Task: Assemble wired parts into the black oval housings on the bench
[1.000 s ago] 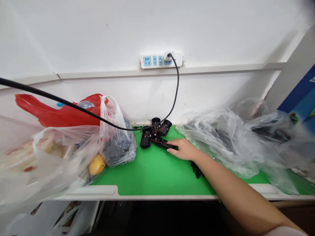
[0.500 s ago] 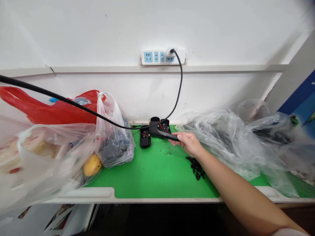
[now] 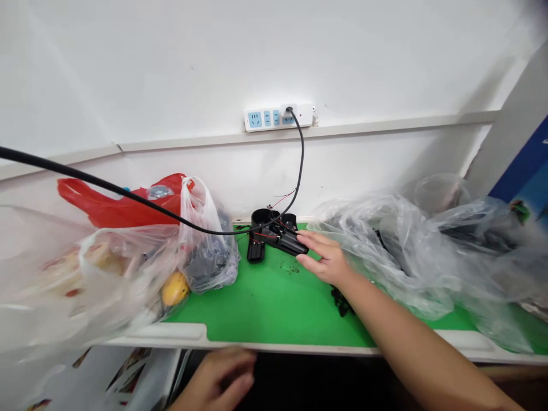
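Observation:
My right hand [image 3: 325, 257] grips the end of a black plastic housing [image 3: 292, 242] between thumb and fingers. This housing has a round ring at its far end, a slotted handle and thin red and black wires. It lies tilted over similar black housings [image 3: 256, 251] by the wall. Under my right forearm is a pile of small black pieces [image 3: 341, 301], partly hidden. My left hand [image 3: 218, 377], slightly blurred, is low in front of the table edge, thumb apart from its bent fingers. Nothing shows in it.
A black cable [image 3: 128, 197] hangs across the view from the power strip [image 3: 278, 118]. Plastic bags [image 3: 205, 251] crowd the left of the green table [image 3: 274, 314], with a yellow fruit [image 3: 174, 289] among them. Clear plastic bags [image 3: 398, 251] lie on the right.
The housing in my right hand has turned over, so its slotted, wired side now faces up. My left hand has come into view at the bottom. The camera view has shifted slightly.

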Demonstrator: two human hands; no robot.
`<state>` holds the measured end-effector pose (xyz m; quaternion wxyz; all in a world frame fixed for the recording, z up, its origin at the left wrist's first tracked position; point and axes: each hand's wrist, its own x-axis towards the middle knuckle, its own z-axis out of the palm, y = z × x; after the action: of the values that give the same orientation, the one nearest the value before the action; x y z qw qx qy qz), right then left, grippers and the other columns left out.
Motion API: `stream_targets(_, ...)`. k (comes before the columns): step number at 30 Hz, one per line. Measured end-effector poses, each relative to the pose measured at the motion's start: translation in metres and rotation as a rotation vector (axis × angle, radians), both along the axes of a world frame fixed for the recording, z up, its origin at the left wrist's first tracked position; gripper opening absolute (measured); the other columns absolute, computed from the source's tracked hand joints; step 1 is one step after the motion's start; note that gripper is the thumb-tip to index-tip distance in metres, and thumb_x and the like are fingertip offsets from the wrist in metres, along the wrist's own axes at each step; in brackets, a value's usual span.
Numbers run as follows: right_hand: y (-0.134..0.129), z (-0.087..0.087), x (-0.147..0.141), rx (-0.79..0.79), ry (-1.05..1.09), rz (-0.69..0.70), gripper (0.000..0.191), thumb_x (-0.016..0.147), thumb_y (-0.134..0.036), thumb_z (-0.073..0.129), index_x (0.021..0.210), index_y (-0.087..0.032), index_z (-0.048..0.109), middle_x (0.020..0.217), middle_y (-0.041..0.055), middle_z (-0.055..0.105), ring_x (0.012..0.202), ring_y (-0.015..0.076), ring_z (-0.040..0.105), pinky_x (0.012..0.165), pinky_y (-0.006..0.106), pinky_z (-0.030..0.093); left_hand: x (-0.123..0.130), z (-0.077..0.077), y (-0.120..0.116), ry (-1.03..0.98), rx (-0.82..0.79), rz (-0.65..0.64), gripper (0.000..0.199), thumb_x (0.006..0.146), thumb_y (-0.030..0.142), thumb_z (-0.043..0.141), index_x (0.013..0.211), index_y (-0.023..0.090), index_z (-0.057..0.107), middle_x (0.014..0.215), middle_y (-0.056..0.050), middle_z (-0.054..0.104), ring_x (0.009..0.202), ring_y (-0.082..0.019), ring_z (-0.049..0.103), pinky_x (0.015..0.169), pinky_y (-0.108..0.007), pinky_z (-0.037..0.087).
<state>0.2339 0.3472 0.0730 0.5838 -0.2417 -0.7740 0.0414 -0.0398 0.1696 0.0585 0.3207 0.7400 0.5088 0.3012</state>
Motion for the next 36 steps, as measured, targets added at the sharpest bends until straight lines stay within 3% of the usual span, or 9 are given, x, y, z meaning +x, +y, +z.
stream_targets(4, 0.002, 0.002, 0.002, 0.048, -0.057, -0.018, 0.036, 0.080, -0.029, 0.064, 0.114, -0.020, 0.064, 0.116, 0.0095, 0.061, 0.105, 0.0174, 0.061, 0.094, 0.033, 0.052, 0.061, 0.028, 0.087, -0.489, -0.126, 0.062, 0.052, 0.080, 0.040, 0.062, 0.127, 0.022, 0.052, 0.120, -0.011, 0.060, 0.104, -0.024, 0.059, 0.085, -0.036, 0.050)
stream_targets(6, 0.005, 0.002, 0.003, 0.047, -0.096, -0.028, 0.035, 0.079, -0.032, 0.065, 0.111, -0.018, 0.065, 0.111, 0.0104, 0.063, 0.102, 0.0177, 0.061, 0.091, 0.032, 0.053, 0.099, 0.035, 0.131, -0.770, -0.160, 0.049, 0.053, 0.079, 0.039, 0.064, 0.127, 0.022, 0.051, 0.126, -0.012, 0.056, 0.112, -0.025, 0.055, 0.088, -0.037, 0.049)
stream_targets(8, 0.009, 0.002, 0.004, 0.028, -0.143, -0.057, 0.034, 0.079, -0.034, 0.065, 0.108, -0.017, 0.065, 0.108, 0.0109, 0.063, 0.102, 0.0185, 0.061, 0.089, 0.033, 0.053, 0.133, 0.037, 0.166, -1.076, -0.140, 0.141, 0.046, 0.079, 0.038, 0.064, 0.120, 0.020, 0.052, 0.122, -0.012, 0.059, 0.112, -0.023, 0.056, 0.091, -0.036, 0.047)
stream_targets(11, 0.014, 0.003, 0.008, -0.038, -0.190, -0.127, 0.034, 0.080, -0.033, 0.063, 0.109, -0.016, 0.064, 0.106, 0.0104, 0.064, 0.100, 0.0189, 0.061, 0.088, 0.034, 0.053, 0.164, 0.038, 0.197, -1.270, -0.135, 0.194, 0.045, 0.074, 0.033, 0.069, 0.114, 0.018, 0.053, 0.113, -0.010, 0.063, 0.100, -0.022, 0.062, 0.090, -0.038, 0.047)
stream_targets(19, 0.011, 0.018, 0.017, -0.071, 0.020, -0.304, 0.013, 0.083, -0.021, 0.055, 0.087, -0.015, 0.066, 0.075, 0.0047, 0.059, 0.069, 0.0104, 0.055, 0.065, 0.024, 0.047, 0.146, 0.029, 0.200, -1.169, -0.153, 0.110, 0.044, 0.070, 0.027, 0.072, 0.109, 0.014, 0.058, 0.101, -0.009, 0.065, 0.082, -0.018, 0.064, 0.076, -0.033, 0.050)
stream_targets(24, 0.020, 0.015, 0.017, -0.263, 0.168, -0.380, 0.035, 0.079, -0.028, 0.059, 0.112, -0.016, 0.058, 0.105, 0.0097, 0.059, 0.095, 0.0164, 0.058, 0.076, 0.029, 0.051, 0.142, 0.036, 0.192, -1.140, -0.229, 0.056, 0.048, 0.073, 0.028, 0.069, 0.117, 0.016, 0.052, 0.100, -0.009, 0.065, 0.075, -0.018, 0.064, 0.067, -0.033, 0.051)
stream_targets(27, 0.024, 0.009, 0.016, -0.401, 0.246, -0.337, 0.042, 0.079, -0.032, 0.060, 0.117, -0.017, 0.054, 0.115, 0.0103, 0.059, 0.104, 0.0181, 0.058, 0.084, 0.033, 0.051, 0.145, 0.038, 0.189, -1.105, -0.283, 0.025, 0.048, 0.072, 0.027, 0.070, 0.116, 0.017, 0.052, 0.098, -0.009, 0.065, 0.075, -0.018, 0.064, 0.066, -0.032, 0.051)
stream_targets(30, 0.024, 0.008, 0.015, -0.472, 0.277, -0.253, 0.038, 0.079, -0.032, 0.060, 0.114, -0.017, 0.056, 0.108, 0.0086, 0.063, 0.098, 0.0165, 0.062, 0.088, 0.033, 0.051, 0.147, 0.037, 0.187, -1.070, -0.331, 0.019, 0.047, 0.071, 0.027, 0.070, 0.114, 0.016, 0.053, 0.099, -0.009, 0.065, 0.074, -0.019, 0.065, 0.064, -0.032, 0.051)
stream_targets(36, 0.023, 0.016, 0.018, -0.754, 0.428, 0.013, 0.035, 0.076, -0.040, 0.064, 0.099, -0.013, 0.063, 0.078, 0.0058, 0.066, 0.069, 0.0123, 0.062, 0.067, 0.026, 0.052, 0.147, 0.035, 0.188, -1.071, -0.330, -0.005, 0.045, 0.071, 0.027, 0.070, 0.111, 0.015, 0.054, 0.095, -0.008, 0.065, 0.071, -0.018, 0.064, 0.061, -0.031, 0.051)
